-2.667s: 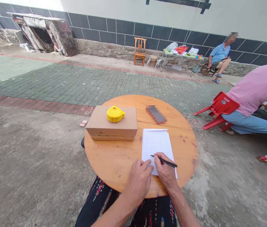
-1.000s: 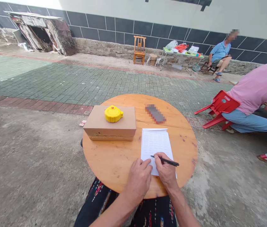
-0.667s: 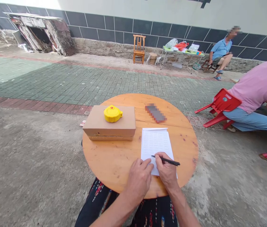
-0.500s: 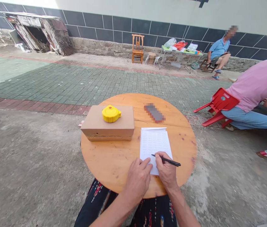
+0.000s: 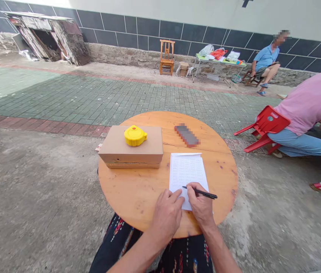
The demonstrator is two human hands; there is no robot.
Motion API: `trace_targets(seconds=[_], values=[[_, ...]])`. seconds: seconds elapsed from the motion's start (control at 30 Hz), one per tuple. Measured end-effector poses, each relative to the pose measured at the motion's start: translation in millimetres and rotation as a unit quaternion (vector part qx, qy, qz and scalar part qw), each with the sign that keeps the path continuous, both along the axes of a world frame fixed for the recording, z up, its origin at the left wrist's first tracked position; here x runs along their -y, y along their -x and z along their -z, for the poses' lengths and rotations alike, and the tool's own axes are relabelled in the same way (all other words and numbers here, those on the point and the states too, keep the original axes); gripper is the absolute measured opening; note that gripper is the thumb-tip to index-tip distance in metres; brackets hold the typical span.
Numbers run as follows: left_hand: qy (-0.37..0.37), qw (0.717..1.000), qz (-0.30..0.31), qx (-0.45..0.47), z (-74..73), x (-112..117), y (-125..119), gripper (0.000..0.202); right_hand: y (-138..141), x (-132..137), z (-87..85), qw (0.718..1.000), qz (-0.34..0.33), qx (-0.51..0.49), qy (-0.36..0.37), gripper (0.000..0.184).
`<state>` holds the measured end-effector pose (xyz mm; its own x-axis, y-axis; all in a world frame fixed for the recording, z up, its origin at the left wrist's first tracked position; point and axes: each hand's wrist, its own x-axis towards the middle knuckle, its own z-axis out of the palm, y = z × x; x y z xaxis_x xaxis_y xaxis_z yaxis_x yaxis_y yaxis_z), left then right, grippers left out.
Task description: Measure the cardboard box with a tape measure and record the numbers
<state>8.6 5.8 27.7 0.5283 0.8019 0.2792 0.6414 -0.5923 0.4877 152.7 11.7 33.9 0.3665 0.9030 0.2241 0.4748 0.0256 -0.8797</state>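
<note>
- Right hand pinches a black pen, tip at the written-on paper.
- Left hand, loosely spread, rests on the paper's near-left corner, toward the round wooden tabletop's near edge.
- Cardboard box (yellow case atop): left edge.

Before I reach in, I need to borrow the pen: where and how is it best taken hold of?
Probably pinch the pen by its back end, coming from the right. The right hand grips it nearer the tip, leaving that end sticking out to the right; the left hand lies on the other side, touching the paper.
</note>
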Motion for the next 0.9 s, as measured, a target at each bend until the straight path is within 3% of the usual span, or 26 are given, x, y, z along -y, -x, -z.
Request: trace_targets(seconds=[0.9], values=[[-0.025, 0.999, 0.006, -0.02, 1.0, -1.1, 1.3, 0.029, -0.1, -2.4, 0.0, 0.999, 0.038, -0.017, -0.011, 0.023]])
